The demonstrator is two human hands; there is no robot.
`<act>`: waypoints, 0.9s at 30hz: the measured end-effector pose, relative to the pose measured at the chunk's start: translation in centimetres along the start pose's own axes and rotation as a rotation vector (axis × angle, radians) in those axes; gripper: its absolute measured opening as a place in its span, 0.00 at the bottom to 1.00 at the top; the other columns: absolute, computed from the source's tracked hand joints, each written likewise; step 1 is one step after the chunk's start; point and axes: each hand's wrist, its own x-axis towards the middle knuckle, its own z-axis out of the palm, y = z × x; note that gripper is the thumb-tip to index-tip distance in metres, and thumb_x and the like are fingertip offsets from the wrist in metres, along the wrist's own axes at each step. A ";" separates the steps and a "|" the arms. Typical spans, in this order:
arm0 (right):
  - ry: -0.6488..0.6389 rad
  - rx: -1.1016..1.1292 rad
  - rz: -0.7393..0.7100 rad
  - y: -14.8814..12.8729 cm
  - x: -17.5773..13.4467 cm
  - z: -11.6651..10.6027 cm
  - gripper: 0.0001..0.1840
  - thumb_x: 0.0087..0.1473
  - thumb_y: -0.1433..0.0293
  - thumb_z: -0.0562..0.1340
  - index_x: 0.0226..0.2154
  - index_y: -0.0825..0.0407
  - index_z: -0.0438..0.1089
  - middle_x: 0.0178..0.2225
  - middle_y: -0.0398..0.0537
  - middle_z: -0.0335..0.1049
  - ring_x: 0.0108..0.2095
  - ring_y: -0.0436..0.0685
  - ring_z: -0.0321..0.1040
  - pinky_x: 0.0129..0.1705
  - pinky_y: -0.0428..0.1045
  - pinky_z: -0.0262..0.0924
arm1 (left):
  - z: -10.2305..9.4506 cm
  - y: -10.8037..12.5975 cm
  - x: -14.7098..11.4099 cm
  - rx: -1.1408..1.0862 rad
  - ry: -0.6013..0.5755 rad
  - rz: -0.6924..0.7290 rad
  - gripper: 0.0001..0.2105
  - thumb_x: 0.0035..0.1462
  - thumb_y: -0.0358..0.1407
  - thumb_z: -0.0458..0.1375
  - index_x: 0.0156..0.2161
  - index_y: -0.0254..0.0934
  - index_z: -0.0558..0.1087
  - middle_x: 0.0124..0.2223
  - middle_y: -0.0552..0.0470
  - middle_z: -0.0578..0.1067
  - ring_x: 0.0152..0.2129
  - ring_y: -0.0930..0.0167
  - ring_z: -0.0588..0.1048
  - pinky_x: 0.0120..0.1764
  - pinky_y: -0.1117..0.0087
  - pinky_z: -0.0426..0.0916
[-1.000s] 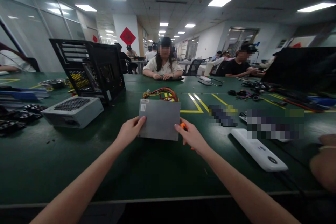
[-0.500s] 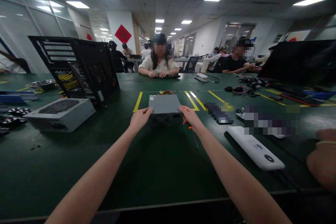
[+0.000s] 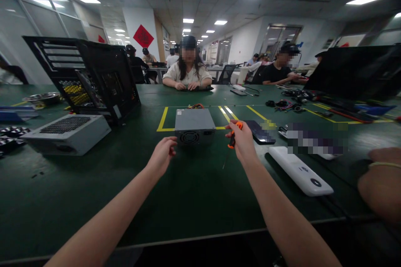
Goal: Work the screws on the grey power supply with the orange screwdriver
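A grey computer power supply (image 3: 194,120) sits on the green table in front of me, its fan grille facing me and coloured cables at its back. My left hand (image 3: 163,155) is just off its near left corner, fingers loosely bent and apart, with nothing in them. To the right of the power supply, my right hand (image 3: 243,139) is closed round an orange and black screwdriver (image 3: 232,139). The thin shaft points down towards the table. My right hand is apart from the power supply.
On the left stand a black computer case (image 3: 94,77) and a second power supply (image 3: 67,133). A phone (image 3: 260,131), a white power bank (image 3: 299,171) and cables (image 3: 283,105) lie on the right. Another person's arm (image 3: 380,185) rests at the right edge. Someone sits opposite.
Both hands have let go of the power supply, which now rests on the table. The left hand has drawn back towards me; the right has moved off to the right with the screwdriver.
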 end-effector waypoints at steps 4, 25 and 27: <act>0.037 -0.004 -0.216 -2.2 -4.3 0.4 0.09 0.51 0.63 0.55 0.32 0.52 0.61 0.27 0.40 0.64 0.28 0.47 0.63 0.35 0.47 0.60 | 1.3 -0.5 -2.6 -0.425 -0.387 -0.358 0.17 0.43 0.16 0.47 0.40 0.25 0.68 0.41 0.40 0.71 0.36 0.73 0.72 0.43 0.74 0.66; 0.205 -0.245 -0.825 1.0 -13.2 0.7 0.10 0.47 0.77 0.57 0.34 0.52 0.60 0.26 0.42 0.65 0.26 0.51 0.64 0.28 0.49 0.58 | 0.7 -2.5 -2.8 0.007 -0.701 0.038 0.11 0.50 0.35 0.57 0.40 0.34 0.65 0.31 0.53 0.69 0.25 0.74 0.72 0.24 0.75 0.65; 0.165 -0.237 -0.830 1.1 -13.2 0.7 0.13 0.45 0.79 0.58 0.35 0.52 0.59 0.26 0.41 0.63 0.25 0.49 0.63 0.28 0.48 0.58 | 0.7 -2.3 -2.8 0.043 -0.699 0.050 0.12 0.50 0.36 0.57 0.39 0.34 0.65 0.30 0.55 0.69 0.24 0.75 0.71 0.22 0.76 0.63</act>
